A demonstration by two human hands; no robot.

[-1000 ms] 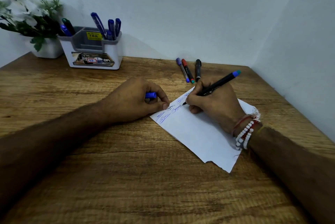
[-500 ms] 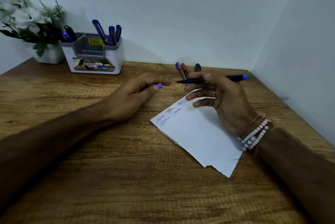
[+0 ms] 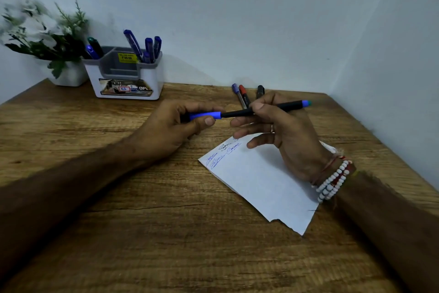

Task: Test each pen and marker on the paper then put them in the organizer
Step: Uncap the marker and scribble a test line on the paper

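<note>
Left hand: your left hand (image 3: 171,126) has thumb and fingers curled round the blue plastic cap (image 3: 205,115), held above the table.
Right hand: your right hand (image 3: 285,131) pinches the slim black pen (image 3: 237,113) with a blue tail end between thumb and index. The other three fingers are spread loose above the paper.
Pen: roughly level in the air between both hands, tail to the right. The cap meets the barrel's left end; can't tell if it's fully seated.
Paper: white paper sheet (image 3: 261,181) with a torn near edge, flat below your right hand, blue and black scribbles at its far-left corner.
Organizer: white-and-grey plastic desk organizer (image 3: 126,74) at back left, well apart from both hands. Blue pens (image 3: 148,47) stand in its right compartment, a blue and a green marker (image 3: 93,49) in its left.
Loose pens: blue-capped pen (image 3: 237,94), red-capped pen (image 3: 244,95) and black marker (image 3: 259,92) lie side by side just behind your right hand.
Rest: brown wooden table (image 3: 166,233); white pot of white flowers (image 3: 69,74) just left of the organizer; white bead bracelets (image 3: 332,183) on your right wrist.
</note>
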